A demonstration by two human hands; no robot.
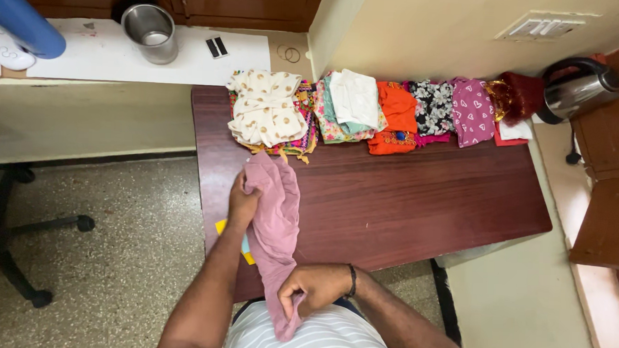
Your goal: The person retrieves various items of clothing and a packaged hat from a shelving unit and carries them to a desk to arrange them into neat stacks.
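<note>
A mauve-pink garment [277,221] lies stretched along the left part of a dark wooden table [405,206]. My left hand [242,200] grips its far end near the table's left edge. My right hand [311,287] pinches its near end close to my striped shirt. A row of folded clothes runs along the table's far edge: a cream dotted piece [267,109] on top of a patterned one, a white and floral pile [354,103], an orange one [395,118], a black floral one [432,106] and a purple heart-print one [472,111].
A steel cup [150,32] stands on a white sheet on the ledge behind. A steel kettle [577,88] sits at the far right beside a dark red cloth [516,96]. An office chair base [14,238] is on the floor at left. A yellow item [222,227] lies under my left wrist.
</note>
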